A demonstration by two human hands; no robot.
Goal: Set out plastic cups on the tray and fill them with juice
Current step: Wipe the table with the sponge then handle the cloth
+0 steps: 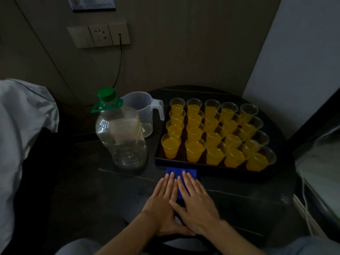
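A dark tray [159, 161] on the black table holds several clear plastic cups [195, 150] in rows, each filled with orange juice. Left of the tray stand a clear jug [142, 115] with a little pale liquid at the bottom and a big clear bottle [121, 133] with a green cap. My left hand [163, 203] and my right hand [196, 201] lie flat side by side, fingers straight, on a blue cloth [181, 172] just in front of the tray. Neither hand holds anything.
The wall behind carries a socket plate [100, 35] with a black cable running down. A pale cloth-covered shape [22, 126] fills the left side. White cables [305, 190] hang at the right beside the table edge.
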